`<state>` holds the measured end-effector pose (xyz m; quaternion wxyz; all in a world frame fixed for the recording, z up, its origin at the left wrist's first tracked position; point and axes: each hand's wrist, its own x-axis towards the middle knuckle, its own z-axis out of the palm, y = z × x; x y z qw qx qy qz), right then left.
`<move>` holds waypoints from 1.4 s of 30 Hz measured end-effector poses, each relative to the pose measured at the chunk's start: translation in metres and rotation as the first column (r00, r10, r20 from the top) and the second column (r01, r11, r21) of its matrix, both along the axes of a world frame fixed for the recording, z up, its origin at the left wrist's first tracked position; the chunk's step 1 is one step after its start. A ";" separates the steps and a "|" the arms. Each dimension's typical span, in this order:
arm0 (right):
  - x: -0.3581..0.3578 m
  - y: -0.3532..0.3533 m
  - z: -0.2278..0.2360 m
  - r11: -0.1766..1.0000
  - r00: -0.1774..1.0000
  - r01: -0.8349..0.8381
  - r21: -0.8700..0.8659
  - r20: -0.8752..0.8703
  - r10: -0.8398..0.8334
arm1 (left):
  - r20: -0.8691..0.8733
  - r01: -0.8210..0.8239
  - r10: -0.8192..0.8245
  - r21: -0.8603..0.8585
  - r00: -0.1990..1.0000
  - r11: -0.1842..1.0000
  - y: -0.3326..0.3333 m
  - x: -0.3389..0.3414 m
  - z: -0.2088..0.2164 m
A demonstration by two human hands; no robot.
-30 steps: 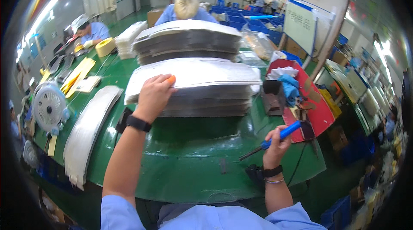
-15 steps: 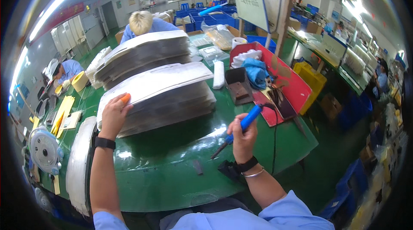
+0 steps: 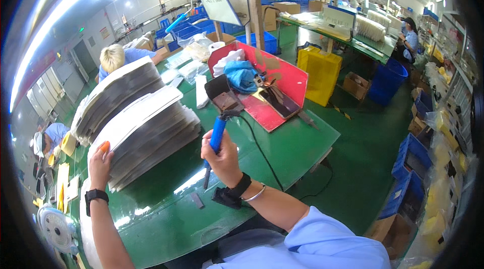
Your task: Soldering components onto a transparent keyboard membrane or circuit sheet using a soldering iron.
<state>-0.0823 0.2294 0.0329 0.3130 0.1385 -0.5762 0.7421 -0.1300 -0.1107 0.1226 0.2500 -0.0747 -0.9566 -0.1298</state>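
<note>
My right hand (image 3: 222, 156) is closed around the blue handle of a soldering iron (image 3: 217, 135). Its dark tip points down over the green table, and a black cord leaves the handle's upper end. My left hand (image 3: 100, 168), with an orange finger cot (image 3: 104, 146) on one finger, rests at the left edge of the near stack of white sheets (image 3: 138, 118). Its fingers lie against the stack, partly apart. Behind stands a second stack of curved sheets (image 3: 118, 87). A small dark strip (image 3: 197, 200) lies on the table below the iron's tip.
A red open-sided box (image 3: 282, 70) at the table's far right holds blue cloth (image 3: 241, 75) and a phone-like dark slab. Beside it sits a dark metal tray (image 3: 222, 95). A white fan (image 3: 55, 228) stands at left. Co-workers sit beyond the stacks and at the right.
The view has swung to the right, so the table and stacks sit further left. The soldering iron is held more upright. My left hand stays at the near stack.
</note>
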 end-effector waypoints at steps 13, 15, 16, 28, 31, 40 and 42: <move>-0.004 -0.002 -0.002 0.998 0.998 0.057 -0.028 -0.031 -0.058 | -0.029 0.008 -0.007 0.023 1.000 1.000 -0.003 -0.001 -0.005; -0.007 0.000 -0.005 0.998 0.999 0.038 -0.052 -0.015 -0.039 | -0.025 0.007 -0.006 0.032 1.000 0.999 0.000 -0.004 -0.006; -0.006 0.000 -0.005 0.996 1.000 0.018 -0.091 -0.018 -0.019 | -0.028 0.013 -0.013 0.030 1.000 0.999 0.002 -0.004 -0.008; -0.003 -0.002 -0.003 0.996 0.996 0.086 -0.004 -0.026 -0.086 | -0.210 -0.023 0.014 -0.043 0.978 0.999 -0.001 0.002 -0.023; -0.003 -0.003 0.000 0.992 0.992 0.127 0.019 -0.008 -0.127 | -0.274 -0.065 0.043 -0.073 0.961 0.995 -0.002 0.003 -0.025; -0.006 0.005 -0.005 0.987 0.987 0.157 0.031 -0.032 -0.156 | -0.435 0.013 -0.074 -0.141 0.897 0.990 0.004 0.008 -0.020; -0.006 0.004 -0.003 0.985 0.985 0.169 0.033 -0.021 -0.169 | -0.429 0.007 -0.068 -0.144 0.901 0.990 0.002 0.011 -0.019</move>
